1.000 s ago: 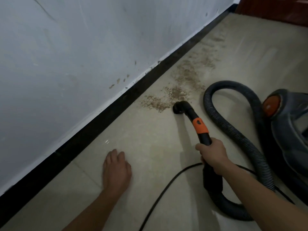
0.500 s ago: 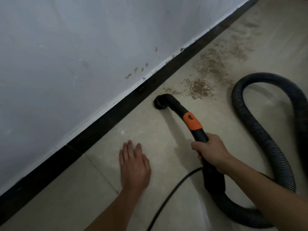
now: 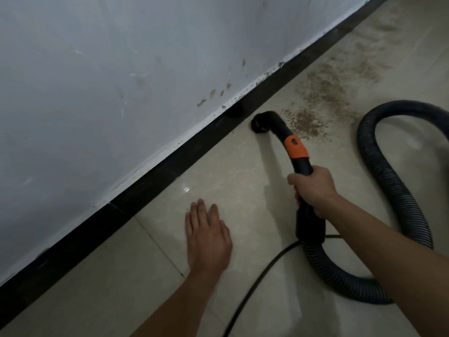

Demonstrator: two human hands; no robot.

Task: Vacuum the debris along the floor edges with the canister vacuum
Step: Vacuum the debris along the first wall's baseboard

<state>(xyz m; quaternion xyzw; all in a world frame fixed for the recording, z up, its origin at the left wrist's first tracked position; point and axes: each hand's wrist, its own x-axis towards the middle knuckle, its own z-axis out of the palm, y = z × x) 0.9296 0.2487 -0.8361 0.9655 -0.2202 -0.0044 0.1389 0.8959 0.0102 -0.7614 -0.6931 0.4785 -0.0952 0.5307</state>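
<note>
My right hand (image 3: 313, 189) grips the black vacuum wand just below its orange collar (image 3: 296, 147). The curved nozzle (image 3: 261, 124) sits on the beige floor close to the black baseboard (image 3: 170, 164), left of a patch of brown debris (image 3: 307, 122). More debris (image 3: 340, 76) trails away along the wall to the upper right. The ribbed grey hose (image 3: 393, 183) loops from the wand round to the right. My left hand (image 3: 207, 235) rests flat on the tile with fingers straight. The canister is out of view.
A black power cord (image 3: 257, 278) runs across the floor between my arms. The white wall (image 3: 109, 81) with a few brown stains fills the upper left. A tile joint (image 3: 160, 249) crosses the floor near my left hand.
The nozzle moved left off the debris toward the baseboard, then stayed near it. The view shifted, so the canister left the frame. My left hand kept resting on the floor.
</note>
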